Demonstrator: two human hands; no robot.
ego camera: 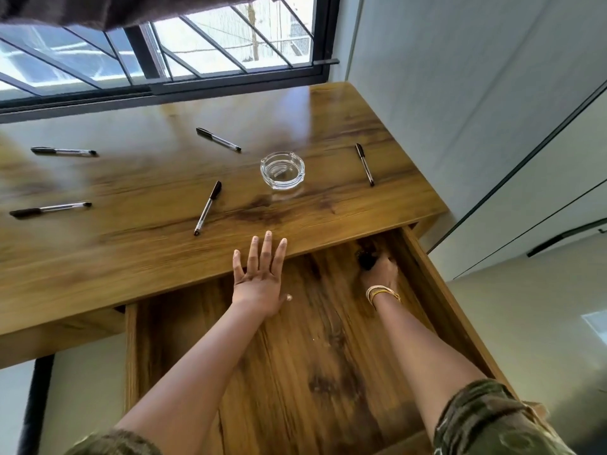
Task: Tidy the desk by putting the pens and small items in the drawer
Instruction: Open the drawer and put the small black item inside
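Several black-capped clear pens lie scattered on the wooden desk (138, 257): one at the far left (64, 151), one at the back (218, 139), one at the left edge (49, 209), one in the middle (207, 207), one at the right (365, 164). The drawer (460, 310) under the desk stands pulled out. My left hand (261, 277) hovers flat with fingers spread over the desk's front edge. My right hand (381, 269) reaches into the drawer's far right corner, closed around a small dark object (365, 259) that is blurred.
A clear glass ashtray (282, 170) stands on the desk right of centre. A barred window (164, 50) runs behind the desk. A white wall and cabinet doors (525, 159) stand close on the right.
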